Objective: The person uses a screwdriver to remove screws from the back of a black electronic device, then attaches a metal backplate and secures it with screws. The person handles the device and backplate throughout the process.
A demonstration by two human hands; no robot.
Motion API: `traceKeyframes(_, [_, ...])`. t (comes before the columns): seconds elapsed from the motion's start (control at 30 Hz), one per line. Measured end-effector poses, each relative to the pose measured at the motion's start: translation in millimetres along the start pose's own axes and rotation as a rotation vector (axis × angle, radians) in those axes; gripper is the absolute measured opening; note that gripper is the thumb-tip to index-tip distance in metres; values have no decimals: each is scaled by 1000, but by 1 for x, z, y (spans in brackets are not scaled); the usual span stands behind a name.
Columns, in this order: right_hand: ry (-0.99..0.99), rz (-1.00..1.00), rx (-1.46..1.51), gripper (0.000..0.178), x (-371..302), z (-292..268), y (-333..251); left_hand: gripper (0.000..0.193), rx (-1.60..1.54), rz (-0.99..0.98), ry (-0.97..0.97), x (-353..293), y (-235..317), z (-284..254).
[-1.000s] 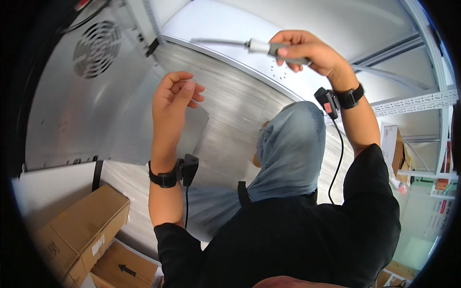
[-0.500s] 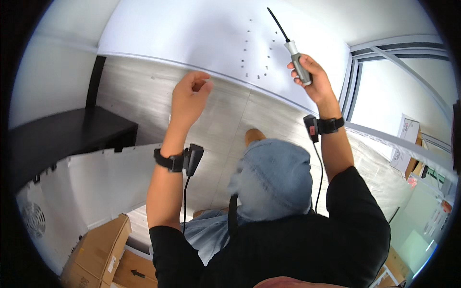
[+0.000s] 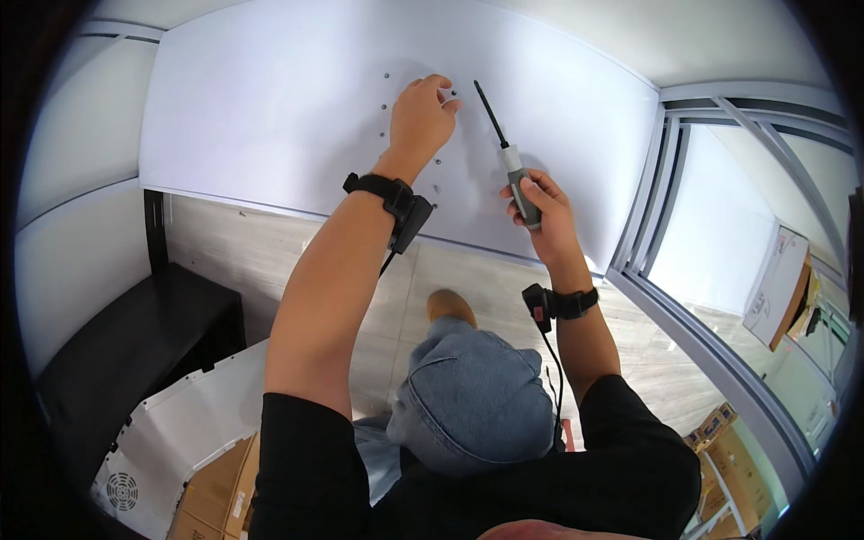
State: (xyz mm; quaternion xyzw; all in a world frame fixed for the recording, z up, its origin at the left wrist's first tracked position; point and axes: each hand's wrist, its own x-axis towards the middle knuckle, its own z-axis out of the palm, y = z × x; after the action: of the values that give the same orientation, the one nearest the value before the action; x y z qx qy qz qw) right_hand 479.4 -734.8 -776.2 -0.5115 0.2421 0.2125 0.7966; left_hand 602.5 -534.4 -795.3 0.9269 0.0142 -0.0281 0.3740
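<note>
My right hand [image 3: 547, 214] is wrapped round the grey handle of a screwdriver [image 3: 515, 171], whose dark shaft points up and to the left above the white tabletop [image 3: 261, 108]. My left hand [image 3: 421, 121] reaches over the same tabletop with bent fingers, thumb and forefinger apart. Just beyond those fingertips lies a small dark screw-like piece [image 3: 454, 94]. Several more such pieces are spread in two loose rows, and my left hand and wrist hide part of them. Black straps with small dark boxes and cables sit on both my wrists.
A grey metal frame [image 3: 702, 324] runs along the right side. To the left stand a black bench [image 3: 144, 333] and, below it, a white metal panel [image 3: 171, 432] with a round vent. Cardboard boxes [image 3: 211, 490] lie at the lower left. White walls rise beyond the table.
My left hand has moved forward and right, from before the table edge to over the small pieces. The screwdriver remains in my right hand. The view has shifted, bringing more tabletop into sight.
</note>
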Motion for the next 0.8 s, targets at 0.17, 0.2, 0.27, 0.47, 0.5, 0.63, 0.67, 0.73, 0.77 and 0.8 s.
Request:
traceKeyframes(0.17, [6,-47,-40,28,4,-7,-2,16,56,-25,72,7,0,8])
traceKeyframes(0.2, [5,-62,-53,28,4,-7,-2,15,65,-29,91,7,1,6])
traceKeyframes(0.27, [1,-103,-121,27,2,-3,-4,9,-89,-71,71,2,7,-3])
traceKeyframes(0.47, [-214,-201,-347,30,-8,31,-22,15,-1047,-447,1,-53,13,-96])
traceKeyframes(0.5, [-262,-209,-392,32,-10,45,-24,16,-1253,-483,8,-66,4,-115])
traceKeyframes(0.63, [-481,-234,-567,39,-19,108,-25,15,-1473,-497,163,-129,-35,-174])
traceKeyframes(0.67, [-533,-217,-604,38,-24,122,-22,14,-1484,-513,221,-149,-39,-188])
traceKeyframes(0.73, [-607,-217,-656,36,-34,155,-19,14,-1508,-476,314,-181,-55,-214])
traceKeyframes(0.77, [-662,-221,-675,36,-39,171,-17,14,-1522,-457,361,-198,-63,-226])
traceKeyframes(0.8, [-714,-225,-693,36,-44,186,-14,14,-1528,-437,408,-214,-69,-236])
